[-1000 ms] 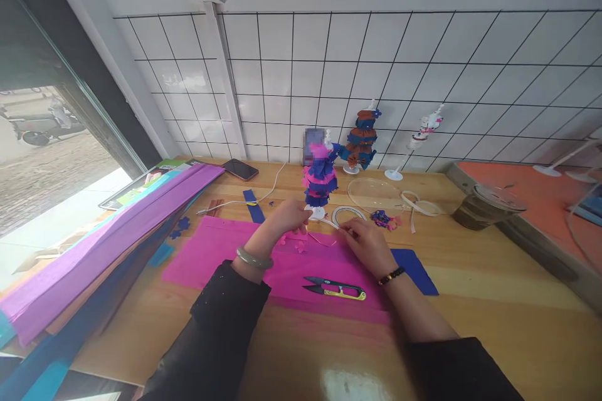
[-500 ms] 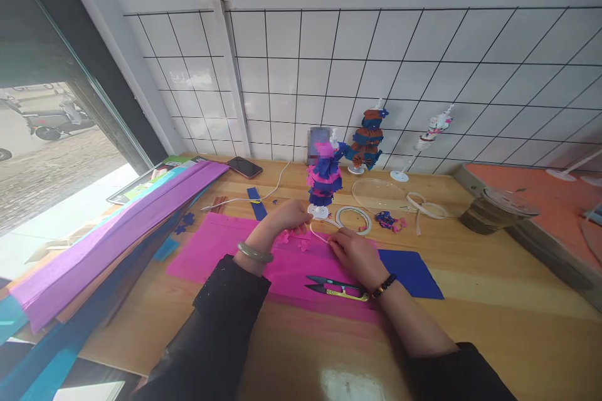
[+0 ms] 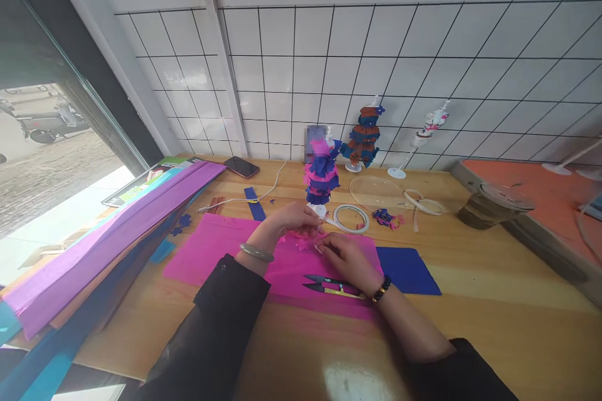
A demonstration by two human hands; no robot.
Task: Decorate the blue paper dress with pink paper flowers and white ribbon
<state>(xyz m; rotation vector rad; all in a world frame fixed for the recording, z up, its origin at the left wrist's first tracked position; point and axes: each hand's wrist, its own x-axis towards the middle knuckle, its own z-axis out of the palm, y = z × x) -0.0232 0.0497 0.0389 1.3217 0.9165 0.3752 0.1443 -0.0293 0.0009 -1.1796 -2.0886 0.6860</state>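
Over the bright pink crepe paper [image 3: 221,244], my left hand [image 3: 298,218] has its fingers pinched on a white strip of tape [image 3: 332,221], which runs to the tape roll [image 3: 351,219] lying flat. My right hand [image 3: 343,254] is closed just below, and a small white end of the tape shows at its fingertips. Small pink paper flowers [image 3: 301,243] lie beneath my left hand, partly covered. Yellow-handled thread snips [image 3: 329,286] rest on the pink paper beside my right wrist. Behind my left hand stands a pink and blue ruffled paper figure [image 3: 322,172] on a white base.
Dark blue paper [image 3: 409,270] lies to the right, with a lidded cup [image 3: 493,205] beyond it. Blue and pink scraps [image 3: 386,218] sit behind. Rolled crepe sheets [image 3: 126,232] and a phone [image 3: 241,167] are at left. A brown-blue figure [image 3: 367,138] stands by the wall.
The wide white loop of tape between my hands has drawn in. My left hand has shifted slightly right, and my right fingertips have moved a little down and left.
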